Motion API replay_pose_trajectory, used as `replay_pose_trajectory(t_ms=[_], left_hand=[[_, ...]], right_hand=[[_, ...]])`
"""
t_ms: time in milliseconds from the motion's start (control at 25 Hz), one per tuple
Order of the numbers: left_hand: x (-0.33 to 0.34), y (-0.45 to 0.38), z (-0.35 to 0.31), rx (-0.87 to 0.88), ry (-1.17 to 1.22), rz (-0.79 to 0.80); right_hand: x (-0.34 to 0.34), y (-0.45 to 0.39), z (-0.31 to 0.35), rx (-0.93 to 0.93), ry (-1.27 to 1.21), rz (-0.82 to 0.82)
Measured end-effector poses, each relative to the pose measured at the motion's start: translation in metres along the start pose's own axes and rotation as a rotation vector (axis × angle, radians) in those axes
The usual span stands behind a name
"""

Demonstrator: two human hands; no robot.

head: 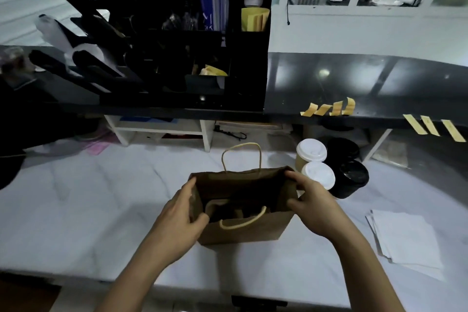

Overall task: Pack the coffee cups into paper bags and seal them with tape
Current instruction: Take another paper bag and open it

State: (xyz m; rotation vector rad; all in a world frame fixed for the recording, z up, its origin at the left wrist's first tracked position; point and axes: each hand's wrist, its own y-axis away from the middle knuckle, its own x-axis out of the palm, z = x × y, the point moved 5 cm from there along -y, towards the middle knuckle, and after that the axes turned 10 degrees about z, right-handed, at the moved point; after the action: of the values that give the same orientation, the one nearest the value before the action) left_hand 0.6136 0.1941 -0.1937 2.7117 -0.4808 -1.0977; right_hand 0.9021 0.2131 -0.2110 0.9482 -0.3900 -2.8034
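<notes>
Both hands, left hand [181,213] and right hand [312,204], pinch the paper bag [243,232] mouth apart; its inside is too dark to read.

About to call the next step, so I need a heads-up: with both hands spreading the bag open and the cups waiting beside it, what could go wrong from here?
1. The near handle droops into the mouth of the paper bag; a cup lowered in could snag on it.
2. The white-lidded cups stand close by the right hand; a careless move might topple one.
3. If the left hand releases, the mouth may sag shut.
</notes>
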Motion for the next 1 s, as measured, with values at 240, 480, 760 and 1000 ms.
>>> replay_pose_trajectory(t_ms=[240,480,760,1000], left_hand=[[-0.009,-0.038,-0.003,-0.011,0.006,-0.02],[-0.02,-0.069,-0.005,0.042,-0.003,0.032],[-0.035,-0.1,-0.002,0.051,-0.101,0.105],[-0.031,-0.109,0.001,0.05,-0.099,0.119]], right_hand=[[-0.009,-0.033,0.008,0.01,0.004,-0.014],[-0.016,-0.052,0.017,0.028,0.028,-0.013],[-0.017,-0.067,0.027,0.035,-0.005,-0.002],[-0.019,-0.069,0.026,-0.029,-0.008,-0.013]])
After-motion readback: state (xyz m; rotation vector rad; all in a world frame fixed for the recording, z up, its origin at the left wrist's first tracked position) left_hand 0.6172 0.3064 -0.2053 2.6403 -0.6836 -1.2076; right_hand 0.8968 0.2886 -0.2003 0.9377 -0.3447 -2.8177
